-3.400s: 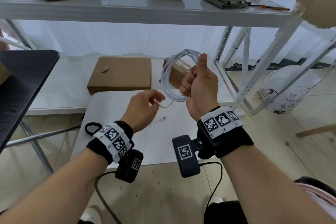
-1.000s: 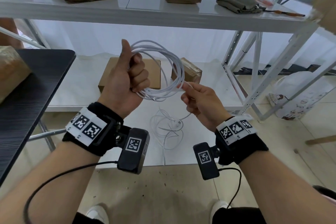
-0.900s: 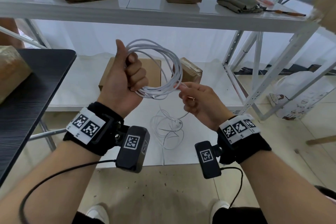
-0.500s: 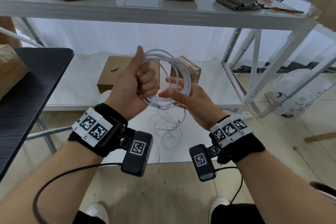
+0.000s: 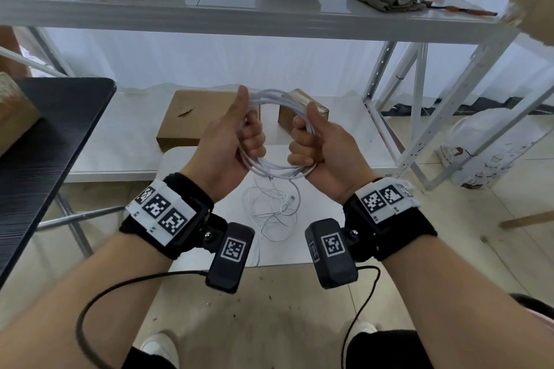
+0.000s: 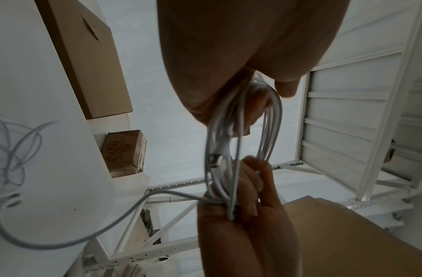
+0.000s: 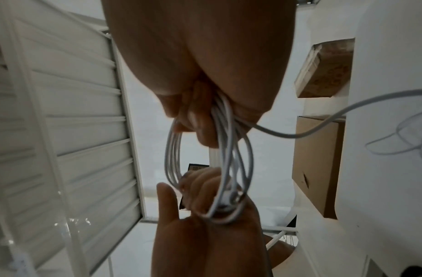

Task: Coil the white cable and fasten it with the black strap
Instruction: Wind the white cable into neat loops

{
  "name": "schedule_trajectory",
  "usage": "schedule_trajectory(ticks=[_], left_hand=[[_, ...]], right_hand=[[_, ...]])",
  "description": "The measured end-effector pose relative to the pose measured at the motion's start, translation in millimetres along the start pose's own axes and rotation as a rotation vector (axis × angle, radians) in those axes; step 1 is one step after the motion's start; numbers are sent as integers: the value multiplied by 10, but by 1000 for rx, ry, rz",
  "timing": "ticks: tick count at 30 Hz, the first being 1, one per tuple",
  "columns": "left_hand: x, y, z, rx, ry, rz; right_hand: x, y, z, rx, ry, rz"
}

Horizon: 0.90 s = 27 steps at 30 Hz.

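Observation:
The white cable (image 5: 277, 170) is wound into a coil of several loops held upright in front of me above the small white table (image 5: 320, 213). My left hand (image 5: 246, 132) grips the coil's left side, thumb up. My right hand (image 5: 302, 142) grips its right side, thumb up as well. A loose tail (image 5: 271, 208) hangs from the coil's bottom and lies tangled on the table. In the left wrist view the coil (image 6: 272, 120) runs between both fists, and a plug (image 6: 216, 159) sits among the loops. The right wrist view shows the same coil (image 7: 172, 153). No black strap is in view.
A flat cardboard box (image 5: 192, 117) and a small box (image 5: 319, 111) lie on the low shelf behind the table. A black table (image 5: 45, 144) stands at the left. White shelving (image 5: 239, 15) spans overhead, its uprights (image 5: 386, 117) and a plastic bag (image 5: 491, 153) at the right.
The coil passed from my right hand to my left. The right hand fed in cable, then closed round the coil's right side. Both hands have come lower and closer together.

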<state>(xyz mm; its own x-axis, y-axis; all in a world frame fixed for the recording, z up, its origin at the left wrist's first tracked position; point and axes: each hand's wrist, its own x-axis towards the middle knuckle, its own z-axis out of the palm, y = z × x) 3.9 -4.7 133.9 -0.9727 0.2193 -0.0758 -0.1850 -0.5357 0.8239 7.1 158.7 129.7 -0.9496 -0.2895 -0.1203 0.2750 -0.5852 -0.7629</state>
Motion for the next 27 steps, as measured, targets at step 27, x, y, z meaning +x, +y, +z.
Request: schedule_trajectory(ticks=[27], left_hand=[[269,-568,-206,878,14,254]], right_hand=[[55,-155,-227,-77,372,-157]])
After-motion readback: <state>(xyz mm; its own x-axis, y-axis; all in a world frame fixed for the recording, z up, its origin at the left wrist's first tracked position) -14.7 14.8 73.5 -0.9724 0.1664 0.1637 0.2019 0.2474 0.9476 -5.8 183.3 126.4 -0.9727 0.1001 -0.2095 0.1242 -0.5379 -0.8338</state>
